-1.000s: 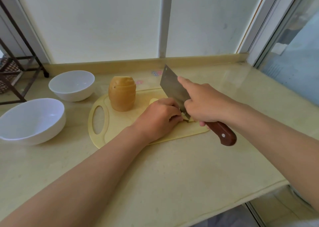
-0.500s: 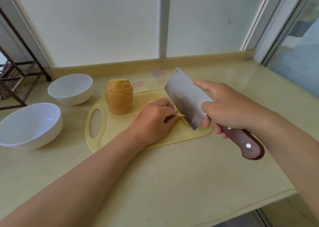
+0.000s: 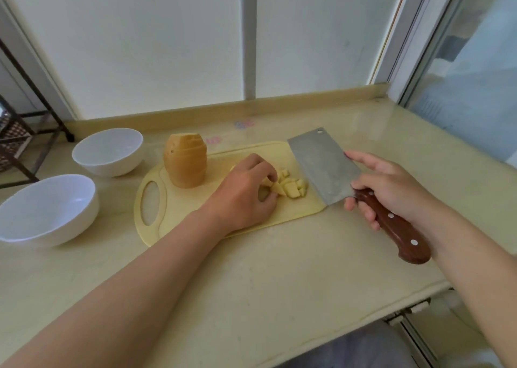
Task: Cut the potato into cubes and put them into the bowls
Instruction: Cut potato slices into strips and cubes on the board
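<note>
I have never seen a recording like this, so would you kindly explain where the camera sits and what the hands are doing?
There is no machine here: a person wears one wide-angle camera on the head, looking down at their bare hands. It shows a pale counter by a window. On it lie a yellow cutting board and, to its left, a nearer bowl and a farther bowl, both white and empty. On the board stands the rest of the potato, with a pile of potato cubes beside it. The left hand curls its fingers on the cubes; the right hand grips a cleaver by its wooden handle, blade just right of the pile.
</note>
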Available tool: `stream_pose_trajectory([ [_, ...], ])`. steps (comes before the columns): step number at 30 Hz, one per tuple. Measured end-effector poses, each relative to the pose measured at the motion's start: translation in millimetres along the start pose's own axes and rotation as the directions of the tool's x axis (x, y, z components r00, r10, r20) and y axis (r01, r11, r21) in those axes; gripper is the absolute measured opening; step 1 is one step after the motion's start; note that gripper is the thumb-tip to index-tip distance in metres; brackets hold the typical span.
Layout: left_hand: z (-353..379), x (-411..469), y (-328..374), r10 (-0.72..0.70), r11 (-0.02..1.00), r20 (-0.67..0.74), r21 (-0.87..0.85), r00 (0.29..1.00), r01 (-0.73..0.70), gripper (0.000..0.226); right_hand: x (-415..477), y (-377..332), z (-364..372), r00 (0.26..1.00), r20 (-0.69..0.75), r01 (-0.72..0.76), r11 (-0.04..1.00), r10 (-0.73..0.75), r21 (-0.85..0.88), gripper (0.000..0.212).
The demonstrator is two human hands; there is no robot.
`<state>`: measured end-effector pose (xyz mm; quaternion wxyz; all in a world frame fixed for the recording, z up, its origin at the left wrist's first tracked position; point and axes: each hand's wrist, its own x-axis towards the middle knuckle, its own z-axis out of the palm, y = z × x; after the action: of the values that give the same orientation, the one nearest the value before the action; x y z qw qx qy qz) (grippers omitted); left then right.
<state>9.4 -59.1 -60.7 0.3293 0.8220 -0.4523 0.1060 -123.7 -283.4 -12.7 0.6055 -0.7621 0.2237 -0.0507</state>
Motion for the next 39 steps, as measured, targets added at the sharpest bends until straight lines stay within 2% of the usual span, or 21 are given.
stream_pose_trajectory([
  [6,-2.2,-0.7,6.5,-0.107,0.994,0.148,0.049,0.983,0.101,0.066,-5.8,3.7,-2.7,1.000,-0.004,0.007,0.995,-0.007,-0.103,0.071],
  [10,0.1,1.5,9.2,-0.130,0.986,0.258,0.134,0.957,0.098,0.077,-5.7,5.8,-1.4,1.000,0.004,0.005,0.988,-0.005,-0.157,0.074],
  [16,0.8,8.1,9.8,-0.145,0.982,0.383,0.169,0.912,0.085,0.069,-7.6,1.7,26.2,0.996,0.083,0.033,0.982,-0.018,-0.185,0.075],
  [20,2.2,8.8,6.8,-0.147,0.985,0.394,0.139,0.907,0.100,0.061,-4.5,2.2,56.8,0.993,0.117,0.042,0.986,-0.023,-0.162,0.075],
  [26,4.7,8.3,3.1,-0.107,0.992,0.383,0.101,0.918,0.073,0.057,1.1,6.4,64.7,0.995,0.101,0.001,0.995,0.009,-0.098,0.074],
  [29,6.9,9.3,8.6,-0.089,0.995,0.352,0.062,0.932,0.072,0.053,2.6,6.8,66.3,0.995,0.094,-0.012,0.996,0.020,-0.083,0.074],
  [33,18.6,16.8,14.3,-0.057,0.998,0.241,0.036,0.969,0.050,0.033,2.1,6.9,67.4,0.995,0.099,-0.013,0.998,0.019,-0.063,0.070],
  [39,29.6,22.6,18.4,-0.087,0.996,0.126,0.015,0.988,0.086,0.028,-0.8,6.5,64.5,0.992,0.124,-0.010,0.999,0.014,-0.032,0.067],
])
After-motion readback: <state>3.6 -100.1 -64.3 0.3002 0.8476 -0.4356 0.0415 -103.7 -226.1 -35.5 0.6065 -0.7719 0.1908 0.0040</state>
